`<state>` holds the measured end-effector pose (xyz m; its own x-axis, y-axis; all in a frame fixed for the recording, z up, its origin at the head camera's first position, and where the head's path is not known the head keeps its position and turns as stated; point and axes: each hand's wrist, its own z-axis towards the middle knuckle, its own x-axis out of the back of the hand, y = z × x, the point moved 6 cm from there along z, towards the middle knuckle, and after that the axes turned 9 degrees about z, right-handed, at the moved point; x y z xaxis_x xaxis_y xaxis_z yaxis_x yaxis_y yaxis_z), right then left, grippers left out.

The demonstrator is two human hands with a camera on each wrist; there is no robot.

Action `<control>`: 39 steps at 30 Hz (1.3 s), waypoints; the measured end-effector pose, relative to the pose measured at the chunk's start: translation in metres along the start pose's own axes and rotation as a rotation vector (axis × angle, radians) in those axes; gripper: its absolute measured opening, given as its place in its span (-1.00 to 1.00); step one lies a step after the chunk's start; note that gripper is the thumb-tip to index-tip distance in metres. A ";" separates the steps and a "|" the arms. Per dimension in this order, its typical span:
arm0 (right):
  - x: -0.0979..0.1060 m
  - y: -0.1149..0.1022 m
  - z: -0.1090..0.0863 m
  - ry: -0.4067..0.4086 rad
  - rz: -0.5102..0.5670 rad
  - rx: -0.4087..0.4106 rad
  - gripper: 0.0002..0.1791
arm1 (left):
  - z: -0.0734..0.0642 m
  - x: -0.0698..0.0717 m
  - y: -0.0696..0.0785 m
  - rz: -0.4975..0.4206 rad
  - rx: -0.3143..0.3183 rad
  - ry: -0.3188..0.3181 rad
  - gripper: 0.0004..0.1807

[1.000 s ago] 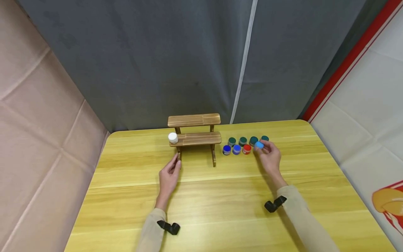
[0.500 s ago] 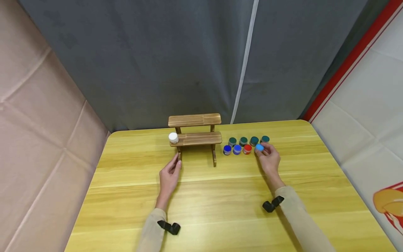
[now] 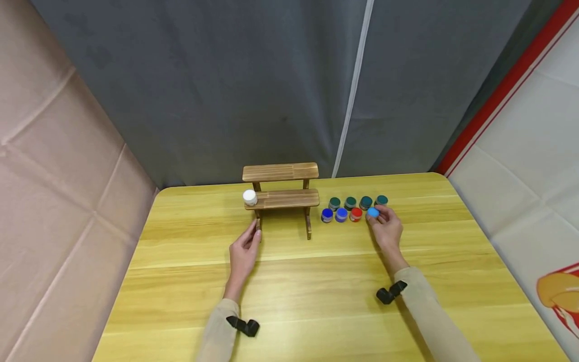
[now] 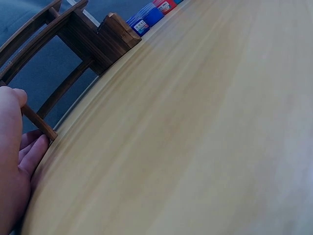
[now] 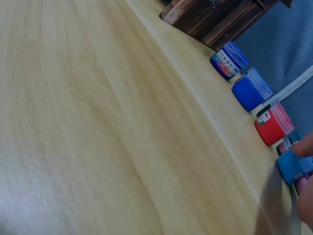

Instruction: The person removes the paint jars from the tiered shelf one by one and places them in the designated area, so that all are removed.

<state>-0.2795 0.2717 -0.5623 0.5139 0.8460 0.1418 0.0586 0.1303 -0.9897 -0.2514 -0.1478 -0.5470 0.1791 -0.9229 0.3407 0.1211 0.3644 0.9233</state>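
A two-tier wooden rack [image 3: 285, 199] stands at the table's back, with a white paint jar [image 3: 250, 197] at the left end of its lower shelf. My left hand [image 3: 243, 255] holds the foot of the rack's left leg [image 4: 40, 123] between thumb and fingers. To the right, my right hand [image 3: 388, 229] pinches a light blue paint jar [image 5: 292, 167], which stands at the right end of the front row. Beside it in that row are a red jar [image 3: 356, 214], a medium blue jar [image 3: 341, 215] and a dark blue jar [image 3: 327, 215].
Several dark green and teal-lidded jars [image 3: 350, 203] form a row behind the front one. A grey curtain [image 3: 253, 90] hangs behind the table [image 3: 307, 296]. Pale padded panel [image 3: 59, 176] and white panel [image 3: 529, 151] flank the sides.
My right hand has shifted slightly with the light blue jar, which now lines up with the front row. The left hand keeps its hold on the rack leg.
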 end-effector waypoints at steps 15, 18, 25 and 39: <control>-0.003 -0.041 -0.003 -0.017 0.077 0.140 -0.58 | -0.001 0.001 0.002 0.003 0.002 0.000 -0.57; -0.008 -0.052 -0.005 -0.024 0.090 0.187 -0.60 | 0.000 0.001 0.001 0.003 0.009 -0.008 -0.57; -0.025 -0.086 -0.023 -0.086 0.153 0.168 -0.59 | 0.000 0.000 -0.001 0.005 0.018 -0.018 -0.56; -0.062 -0.101 -0.043 -0.215 0.239 0.203 -0.61 | 0.000 0.001 0.000 0.009 -0.002 0.007 -0.57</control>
<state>-0.2809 0.1839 -0.4722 0.2999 0.9514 -0.0705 -0.2226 -0.0021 -0.9749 -0.2513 -0.1484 -0.5468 0.1866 -0.9189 0.3476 0.1210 0.3726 0.9200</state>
